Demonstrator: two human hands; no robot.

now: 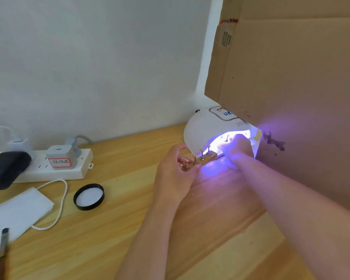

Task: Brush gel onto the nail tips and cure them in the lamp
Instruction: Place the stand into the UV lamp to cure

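A white dome curing lamp (203, 128) stands at the back of the wooden desk (109, 229), its mouth glowing violet. A wooden holder bar (202, 158) carries several nail tips on small metal stands and lies half in the lamp's mouth. My left hand (175, 174) grips the bar's near end. My right hand (237, 147) reaches into the lit opening at the bar's far end, its fingers washed out by the glare. A gel brush (2, 251) lies at the desk's left front edge.
A cardboard sheet (291, 77) leans over the lamp's right side. At the left are a white power strip (55, 164) with plugs, a black adapter (6, 168), a white cable (61, 203), a white cloth (14, 211) and a black jar lid (88, 197).
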